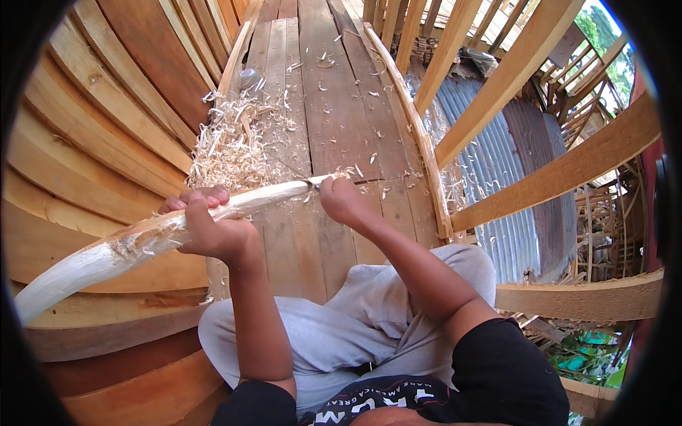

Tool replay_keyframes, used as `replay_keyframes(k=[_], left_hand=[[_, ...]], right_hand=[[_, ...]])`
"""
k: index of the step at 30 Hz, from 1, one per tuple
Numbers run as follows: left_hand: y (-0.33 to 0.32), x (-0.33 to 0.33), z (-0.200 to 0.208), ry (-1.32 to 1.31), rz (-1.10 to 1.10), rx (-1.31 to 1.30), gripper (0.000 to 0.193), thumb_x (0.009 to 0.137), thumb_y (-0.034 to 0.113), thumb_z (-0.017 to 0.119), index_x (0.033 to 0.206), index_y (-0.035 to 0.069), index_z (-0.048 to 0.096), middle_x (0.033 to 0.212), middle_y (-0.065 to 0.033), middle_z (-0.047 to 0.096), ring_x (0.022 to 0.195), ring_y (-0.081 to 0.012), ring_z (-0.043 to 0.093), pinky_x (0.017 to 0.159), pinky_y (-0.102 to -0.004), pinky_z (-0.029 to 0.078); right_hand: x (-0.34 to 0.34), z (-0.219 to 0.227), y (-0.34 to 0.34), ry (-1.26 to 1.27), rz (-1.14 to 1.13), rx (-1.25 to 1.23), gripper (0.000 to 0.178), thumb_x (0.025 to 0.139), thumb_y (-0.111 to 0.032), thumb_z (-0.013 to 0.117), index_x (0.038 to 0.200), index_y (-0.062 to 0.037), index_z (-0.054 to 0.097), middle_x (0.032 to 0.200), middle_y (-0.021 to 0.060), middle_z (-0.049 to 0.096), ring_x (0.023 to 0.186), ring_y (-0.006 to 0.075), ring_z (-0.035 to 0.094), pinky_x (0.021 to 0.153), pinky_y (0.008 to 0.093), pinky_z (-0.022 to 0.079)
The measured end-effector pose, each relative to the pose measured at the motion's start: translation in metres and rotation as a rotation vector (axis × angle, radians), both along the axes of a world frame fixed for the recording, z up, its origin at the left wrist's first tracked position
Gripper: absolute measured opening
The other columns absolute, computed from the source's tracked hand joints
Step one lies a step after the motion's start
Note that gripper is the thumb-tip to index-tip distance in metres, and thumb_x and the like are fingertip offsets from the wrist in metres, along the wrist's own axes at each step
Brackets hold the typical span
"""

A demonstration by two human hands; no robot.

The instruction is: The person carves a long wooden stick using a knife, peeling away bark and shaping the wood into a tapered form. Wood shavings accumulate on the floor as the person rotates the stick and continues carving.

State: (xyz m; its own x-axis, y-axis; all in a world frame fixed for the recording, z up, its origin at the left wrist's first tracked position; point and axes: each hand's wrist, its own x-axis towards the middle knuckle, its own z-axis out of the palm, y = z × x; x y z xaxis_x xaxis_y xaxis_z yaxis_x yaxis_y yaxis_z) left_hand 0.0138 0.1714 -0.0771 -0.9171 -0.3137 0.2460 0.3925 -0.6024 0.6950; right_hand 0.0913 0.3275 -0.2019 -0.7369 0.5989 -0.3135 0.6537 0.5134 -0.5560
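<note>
A long, pale, peeled wooden pole (78,268) slants across in front of me, from the lower left up to its thin tip near the middle. My left hand (222,233) is wrapped around it partway along, thumb on top, beside a rough patch of loose fibres. Near the thin end my right hand (344,200) is closed around a knife (310,183). The narrow dark blade lies across the pole and points up and left; the handle is hidden in my fist. Small curled shavings (344,172) cling at the pole's tip.
A heap of wood shavings (234,145) lies on the plank floor (337,117) by the board wall (92,135) at left. A small clear round container (249,78) sits beyond it. Slatted railing (522,64) runs along the right, with corrugated metal sheets (490,170) outside.
</note>
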Motion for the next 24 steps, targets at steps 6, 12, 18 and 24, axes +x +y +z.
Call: replay_keyframes(k=[6, 12, 18, 24], left_hand=[[-0.002, -0.006, -0.005, 0.029, 0.006, 0.051, 0.026, 0.067, -0.004, 0.046, 0.087, 0.011, 0.038, 0.059, -0.0014, 0.04, 0.049, -0.0107, 0.039, 0.05, -0.0269, 0.041], [0.002, -0.005, 0.0, 0.06, -0.103, 0.057, 0.024, 0.069, -0.002, 0.048, 0.086, 0.01, 0.037, 0.058, -0.002, 0.041, 0.049, -0.0115, 0.041, 0.049, -0.0262, 0.041], [-0.003, -0.002, -0.008, 0.178, -0.131, -0.042, 0.022, 0.073, 0.0, 0.05, 0.087, 0.012, 0.039, 0.06, -0.0013, 0.041, 0.051, -0.0118, 0.042, 0.052, -0.0271, 0.042], [0.004, -0.009, -0.003, 0.086, -0.23, -0.016, 0.02, 0.073, 0.004, 0.052, 0.085, 0.012, 0.038, 0.061, -0.0006, 0.039, 0.052, -0.0121, 0.041, 0.058, -0.0292, 0.042]], right_hand=[[0.001, -0.035, 0.022, 0.026, 0.019, 0.085, 0.048, 0.091, -0.027, 0.031, 0.097, 0.0098, 0.06, 0.099, 0.0335, 0.06, 0.1, 0.0468, 0.058, 0.088, 0.0519, 0.044], [0.023, -0.1, 0.077, -0.112, 0.024, 0.098, 0.037, 0.087, -0.017, 0.038, 0.095, 0.0067, 0.065, 0.103, 0.03, 0.061, 0.098, 0.0426, 0.061, 0.086, 0.0521, 0.046], [-0.007, 0.002, 0.011, -0.031, 0.076, 0.076, 0.034, 0.086, -0.015, 0.04, 0.097, 0.0057, 0.065, 0.105, 0.0279, 0.062, 0.1, 0.0431, 0.06, 0.089, 0.0477, 0.046], [0.01, -0.1, 0.072, -0.071, 0.024, 0.126, 0.04, 0.091, -0.018, 0.032, 0.101, 0.0077, 0.06, 0.106, 0.0293, 0.061, 0.099, 0.0417, 0.06, 0.086, 0.0499, 0.047]])
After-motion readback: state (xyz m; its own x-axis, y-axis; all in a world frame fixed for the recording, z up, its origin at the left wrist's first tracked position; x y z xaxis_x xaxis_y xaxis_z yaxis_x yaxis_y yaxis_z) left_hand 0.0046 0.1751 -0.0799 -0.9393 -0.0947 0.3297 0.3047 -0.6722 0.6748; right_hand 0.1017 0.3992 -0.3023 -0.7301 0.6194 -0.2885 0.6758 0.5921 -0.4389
